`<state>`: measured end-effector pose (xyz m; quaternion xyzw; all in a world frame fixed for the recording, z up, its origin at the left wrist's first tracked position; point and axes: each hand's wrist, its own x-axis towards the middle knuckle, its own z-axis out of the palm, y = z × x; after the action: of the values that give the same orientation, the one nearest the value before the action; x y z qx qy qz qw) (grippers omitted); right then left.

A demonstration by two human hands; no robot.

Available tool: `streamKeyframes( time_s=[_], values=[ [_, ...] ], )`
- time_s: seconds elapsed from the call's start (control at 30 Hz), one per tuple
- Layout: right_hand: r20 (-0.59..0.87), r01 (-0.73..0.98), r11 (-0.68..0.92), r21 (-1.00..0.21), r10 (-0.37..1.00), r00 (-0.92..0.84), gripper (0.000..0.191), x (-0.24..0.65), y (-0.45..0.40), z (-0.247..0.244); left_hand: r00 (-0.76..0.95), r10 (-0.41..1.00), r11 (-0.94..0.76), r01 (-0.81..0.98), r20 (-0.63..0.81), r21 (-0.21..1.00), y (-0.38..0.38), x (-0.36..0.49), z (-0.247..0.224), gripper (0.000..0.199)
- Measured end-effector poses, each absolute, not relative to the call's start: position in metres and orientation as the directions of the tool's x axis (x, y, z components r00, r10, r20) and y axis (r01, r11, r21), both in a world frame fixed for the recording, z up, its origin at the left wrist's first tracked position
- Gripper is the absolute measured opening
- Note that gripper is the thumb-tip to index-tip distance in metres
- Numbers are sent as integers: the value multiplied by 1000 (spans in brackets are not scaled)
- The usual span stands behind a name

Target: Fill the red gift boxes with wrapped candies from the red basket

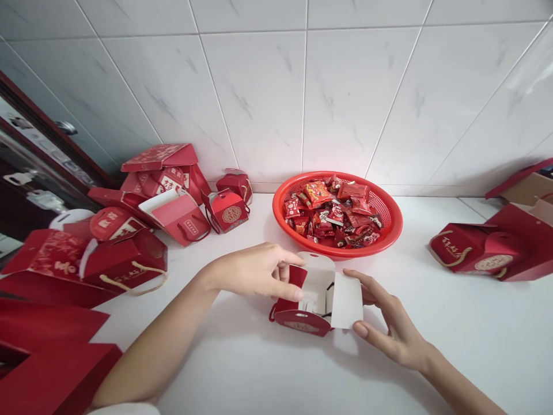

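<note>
A small red paper gift box point(302, 320) stands on the white counter with its top flaps spread, showing a white inside and dark cord ends. My left hand point(259, 271) grips its left red flap, thumb on the near side and index finger at the far side. On the right, my right hand point(389, 323) holds the raised white flap point(347, 301) between thumb and index finger. Just behind the box, a red plastic basket point(391, 233) is filled with red-wrapped candies point(334, 210). The undersides of my fingers are partly hidden.
Several red gift boxes point(227, 210) with cord handles crowd the left side. More red boxes point(475, 251) lie at the right, near an open cardboard box point(529, 191). A tiled wall point(254, 104) runs along the back of the counter point(224, 357).
</note>
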<state>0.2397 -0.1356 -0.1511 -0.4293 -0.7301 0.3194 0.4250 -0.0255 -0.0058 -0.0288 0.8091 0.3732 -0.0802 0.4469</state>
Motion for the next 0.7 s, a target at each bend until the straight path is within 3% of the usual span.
streamKeyframes(
  time_s=[0.1, 0.3, 0.43, 0.5, 0.6, 0.7],
  values=[
    [340, 376, 424, -824, 901, -271, 60, 241, -136, -152, 707, 532, -388, 693, -467, 608, -10, -24, -24, 69],
    [347, 370, 433, -822, 896, -277, 60, 241, -136, -152, 739, 597, -514, 650, -311, 560, -21, -22, -24, 67],
    [354, 375, 439, -816, 894, -276, 60, 241, -136, -151, 749, 609, -580, 645, -262, 498, -24, -23, -24, 49],
    [353, 386, 438, -812, 895, -273, 59, 241, -135, -151, 777, 601, -625, 602, -185, 497, -22, -25, -23, 49],
    [349, 398, 435, -808, 897, -271, 60, 241, -136, -151, 856, 514, -720, 466, -56, 514, -19, -30, -23, 47],
    [346, 403, 437, -804, 895, -281, 60, 241, -135, -153, 928, 371, -782, 332, -34, 527, -17, -32, -25, 50]
  ],
)
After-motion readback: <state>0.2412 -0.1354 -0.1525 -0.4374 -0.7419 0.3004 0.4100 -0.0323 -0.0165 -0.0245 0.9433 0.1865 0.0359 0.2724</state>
